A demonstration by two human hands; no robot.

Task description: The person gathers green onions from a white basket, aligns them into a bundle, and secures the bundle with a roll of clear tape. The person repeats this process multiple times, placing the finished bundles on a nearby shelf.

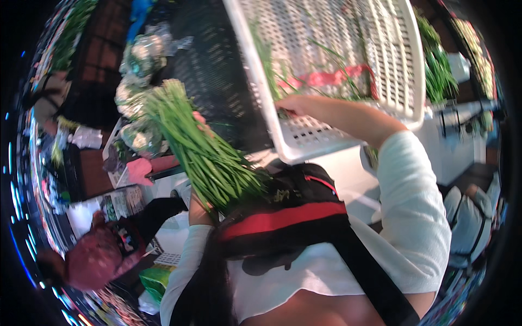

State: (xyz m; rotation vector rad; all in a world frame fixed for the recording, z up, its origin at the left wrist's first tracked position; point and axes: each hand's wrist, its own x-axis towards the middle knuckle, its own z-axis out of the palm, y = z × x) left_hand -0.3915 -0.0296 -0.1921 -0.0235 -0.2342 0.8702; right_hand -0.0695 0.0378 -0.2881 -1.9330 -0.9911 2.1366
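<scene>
A thick bunch of garlic chives [195, 150] slants across the front of my body, cut ends up and to the left. My left hand [200, 121] is closed around it; mostly fingertips show over the stalks. To the right, my right hand [291, 106] reaches into a white plastic basket [408, 77], by its near left corner. Loose green stalks [265, 59] lie along the wall close to that hand. The fingers are partly hidden and blurred, so whether they grip any stalks cannot be told. A red strip [330, 77] lies in the basket.
A black perforated crate or surface [204, 61] lies left of the basket. Wrapped cauliflowers [140, 136] line its left side. A person in dark red [94, 258] stands at lower left, another person [473, 224] at right. More greens [438, 75] lie beyond the basket.
</scene>
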